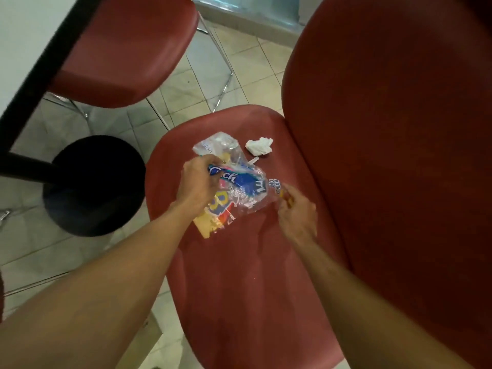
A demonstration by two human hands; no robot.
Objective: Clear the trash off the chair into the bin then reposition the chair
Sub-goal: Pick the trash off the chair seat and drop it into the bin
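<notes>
A red chair (253,275) fills the middle, its backrest rising at the right. On its seat lies a crumpled clear plastic wrapper (239,187) with blue, yellow and red print. My left hand (197,182) is closed on the wrapper's left side. At the wrapper's right corner my right hand (295,209) pinches a small yellowish scrap. A crumpled white tissue (259,146) sits on the seat beyond the wrapper, with a small white scrap (254,160) beside it. A black round bin (93,185) stands on the floor left of the chair.
A second red chair (127,49) with chrome legs stands at the back left, tucked by a white table (24,35) with a dark edge. The floor is pale tile. A dark bar (24,166) runs from the left to the bin.
</notes>
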